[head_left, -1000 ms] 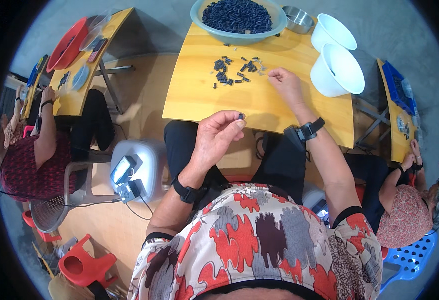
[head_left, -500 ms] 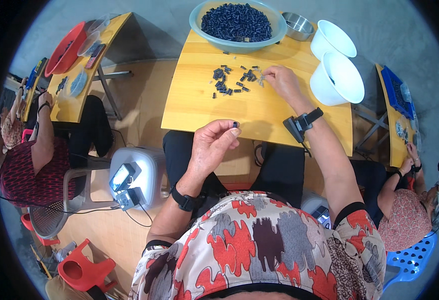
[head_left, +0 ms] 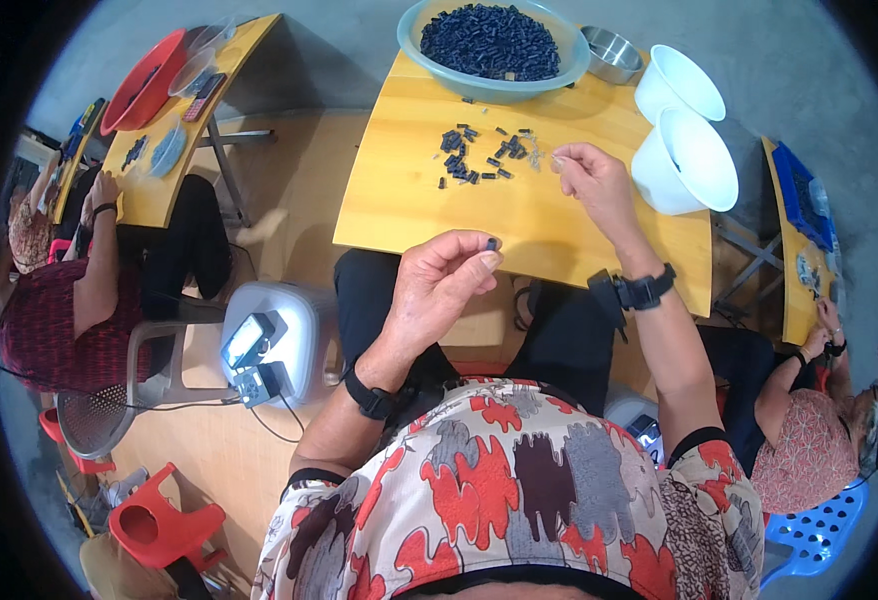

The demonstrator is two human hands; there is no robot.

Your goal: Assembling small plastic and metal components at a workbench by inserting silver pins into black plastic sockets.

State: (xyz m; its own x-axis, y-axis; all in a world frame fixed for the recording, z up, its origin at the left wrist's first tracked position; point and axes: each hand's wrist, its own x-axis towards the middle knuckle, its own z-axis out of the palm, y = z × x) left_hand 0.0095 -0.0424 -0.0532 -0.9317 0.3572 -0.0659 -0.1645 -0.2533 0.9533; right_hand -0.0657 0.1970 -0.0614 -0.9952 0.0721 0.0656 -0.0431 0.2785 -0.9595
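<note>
My left hand (head_left: pixel 441 285) is near the table's front edge, pinching a small dark cylindrical part (head_left: pixel 492 244) between thumb and forefinger, one end sticking up. Over the table's right half, my right hand (head_left: pixel 597 185) has its thumb and fingertips pressed together. Whatever lies between those fingertips is too small to make out. To the left of that hand is a little cluster of small clear pieces (head_left: pixel 534 158). Loose dark cylindrical parts (head_left: pixel 459 165) lie scattered in the middle of the yellow table (head_left: pixel 399 215).
At the back stands a wide translucent basin (head_left: pixel 504 90) heaped with dark parts, with a metal bowl (head_left: pixel 614 58) beside it. Two white tubs (head_left: pixel 694 165) stand at the right edge. A grey stool (head_left: pixel 304 320) carries small devices. Co-workers sit at tables on both sides.
My right hand has drawn back from the clear pieces toward me, its fingertips together. My left hand still holds the dark part, now tilted differently. The whole view has shifted slightly.
</note>
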